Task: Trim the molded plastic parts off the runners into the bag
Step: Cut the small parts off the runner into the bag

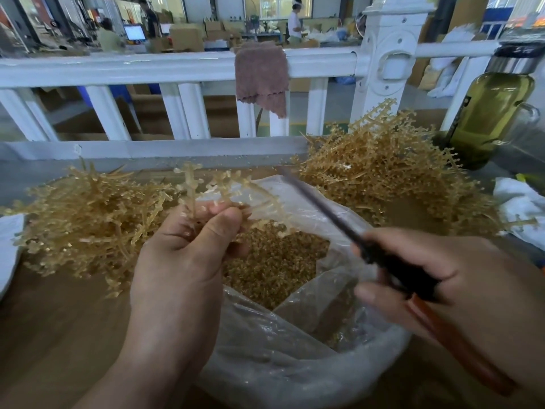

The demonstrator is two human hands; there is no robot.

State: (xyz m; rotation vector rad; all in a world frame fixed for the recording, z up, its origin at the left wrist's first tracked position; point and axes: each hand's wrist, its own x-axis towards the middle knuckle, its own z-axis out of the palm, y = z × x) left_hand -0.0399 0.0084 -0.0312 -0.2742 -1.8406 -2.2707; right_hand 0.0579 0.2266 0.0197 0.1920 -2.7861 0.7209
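Note:
My left hand [188, 258] pinches an amber plastic runner [218, 184] with small parts on its branches, held above the clear plastic bag [295, 349]. Loose trimmed parts [274, 261] fill the bag's bottom. My right hand [436, 278] grips scissors [392, 273] with a black and orange handle; the blurred blades point up and left toward the runner, a short way off it. A pile of runners [88, 219] lies left of the bag. Another pile [389, 172] lies at the back right.
A white railing [165, 69] with a brown cloth [262, 75] draped over it borders the table's far edge. A green glass bottle [489, 116] stands at the right. White cloth [522, 202] lies at the right edge. People work at benches in the background.

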